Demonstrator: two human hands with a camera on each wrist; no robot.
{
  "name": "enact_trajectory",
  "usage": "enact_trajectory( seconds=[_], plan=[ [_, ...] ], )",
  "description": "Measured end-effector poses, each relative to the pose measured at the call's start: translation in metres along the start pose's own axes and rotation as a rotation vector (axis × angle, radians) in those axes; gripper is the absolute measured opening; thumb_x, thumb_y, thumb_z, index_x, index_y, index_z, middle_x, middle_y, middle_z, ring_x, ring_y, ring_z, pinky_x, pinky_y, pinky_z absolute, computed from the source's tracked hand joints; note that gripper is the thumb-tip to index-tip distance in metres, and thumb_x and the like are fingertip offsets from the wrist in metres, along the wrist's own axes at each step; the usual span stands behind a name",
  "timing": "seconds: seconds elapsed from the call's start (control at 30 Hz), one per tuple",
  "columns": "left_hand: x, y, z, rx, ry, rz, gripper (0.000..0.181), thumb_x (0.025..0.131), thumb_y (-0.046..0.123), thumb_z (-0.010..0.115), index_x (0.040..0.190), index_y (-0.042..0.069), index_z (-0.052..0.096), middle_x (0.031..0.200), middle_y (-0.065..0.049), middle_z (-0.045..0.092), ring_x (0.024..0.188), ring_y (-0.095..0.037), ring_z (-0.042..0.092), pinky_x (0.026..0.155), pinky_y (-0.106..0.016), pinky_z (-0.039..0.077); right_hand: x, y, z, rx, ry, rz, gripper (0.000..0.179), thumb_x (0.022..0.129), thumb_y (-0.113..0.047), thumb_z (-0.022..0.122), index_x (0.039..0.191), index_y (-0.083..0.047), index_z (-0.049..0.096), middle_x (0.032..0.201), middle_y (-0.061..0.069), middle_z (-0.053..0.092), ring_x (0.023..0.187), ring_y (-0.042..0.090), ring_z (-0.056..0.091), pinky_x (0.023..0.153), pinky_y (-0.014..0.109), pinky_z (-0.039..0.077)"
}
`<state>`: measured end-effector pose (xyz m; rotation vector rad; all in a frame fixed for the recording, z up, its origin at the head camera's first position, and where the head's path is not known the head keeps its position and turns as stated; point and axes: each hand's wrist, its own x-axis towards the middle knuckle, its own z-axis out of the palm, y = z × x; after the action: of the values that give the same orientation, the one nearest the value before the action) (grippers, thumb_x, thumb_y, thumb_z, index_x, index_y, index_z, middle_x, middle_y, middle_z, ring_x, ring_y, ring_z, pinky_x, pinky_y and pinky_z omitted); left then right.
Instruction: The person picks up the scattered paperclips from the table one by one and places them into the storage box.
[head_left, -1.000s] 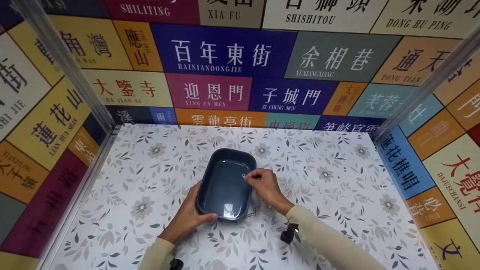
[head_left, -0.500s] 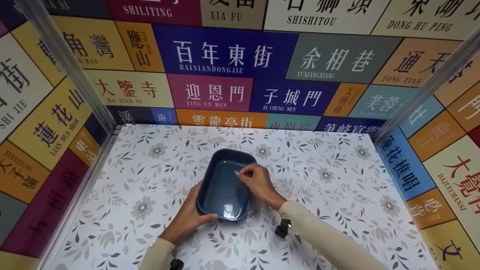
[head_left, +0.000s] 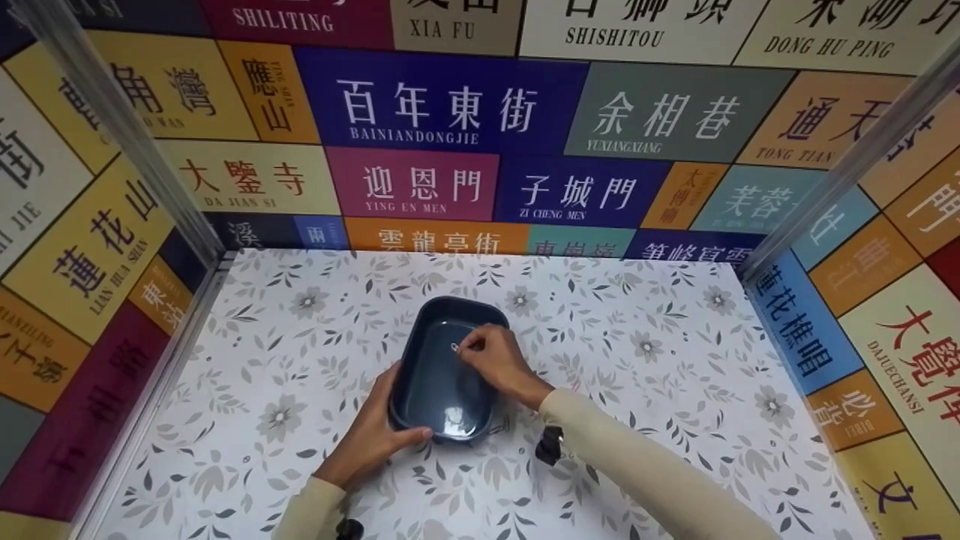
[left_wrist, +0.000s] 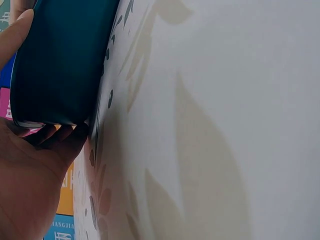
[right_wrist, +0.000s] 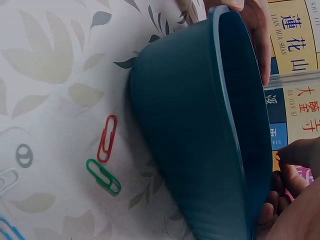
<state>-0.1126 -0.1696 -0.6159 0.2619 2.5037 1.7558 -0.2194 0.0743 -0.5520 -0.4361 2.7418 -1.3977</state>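
A dark blue rectangular dish [head_left: 442,390] stands on the flowered tabletop in the head view. My left hand [head_left: 373,435] grips its near left corner, thumb over the near rim and fingers along the left wall. In the left wrist view, that hand's curled fingertips [left_wrist: 75,140] lie against the dish wall [left_wrist: 60,65]. Above the dish's inside, my right hand [head_left: 499,364] pinches a small pale paper clip [head_left: 454,347] between thumb and fingertips. The right wrist view has the dish's outer wall [right_wrist: 185,110] hiding the inside, with my right hand [right_wrist: 295,210] beyond the rim.
Right of the dish, a red paper clip [right_wrist: 107,139], a green paper clip [right_wrist: 103,176], a white paper clip [right_wrist: 7,179] and a blue paper clip [right_wrist: 9,228] lie on the table. Walls printed with street names [head_left: 450,105] close off the back and both sides.
My right hand has moved left with the paper clip, from the dish's right rim to over its inside. The left hand and dish have stayed in place.
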Motion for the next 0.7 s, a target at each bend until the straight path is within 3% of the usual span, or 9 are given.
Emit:
enact_trajectory(
  seconds=[0.37, 0.7],
  plan=[
    [-0.001, -0.001, -0.001, 0.0, 0.009, 0.022, 0.125, 0.078, 0.027, 0.102, 0.176, 0.014, 0.025, 0.177, -0.018, 0.03, 0.162, -0.042, 0.031, 0.13, -0.066, 0.022, 0.011, -0.006, 0.006, -0.003, -0.062, 0.064, 0.006, 0.087, -0.006, 0.079, 0.087, -0.005, 0.084, 0.086, 0.002, 0.079, 0.078, 0.008, 0.066, 0.08, 0.027, 0.058],
    [0.0, -0.004, 0.001, 0.014, 0.024, 0.073, 0.124, 0.078, 0.032, 0.101, 0.176, 0.013, 0.027, 0.175, -0.02, 0.034, 0.158, -0.045, 0.036, 0.126, -0.068, 0.027, 0.02, -0.005, 0.013, -0.028, -0.054, 0.042, 0.007, 0.084, -0.007, 0.079, 0.085, -0.005, 0.085, 0.083, 0.001, 0.08, 0.076, 0.01, 0.068, 0.077, 0.027, 0.059]
  ],
)
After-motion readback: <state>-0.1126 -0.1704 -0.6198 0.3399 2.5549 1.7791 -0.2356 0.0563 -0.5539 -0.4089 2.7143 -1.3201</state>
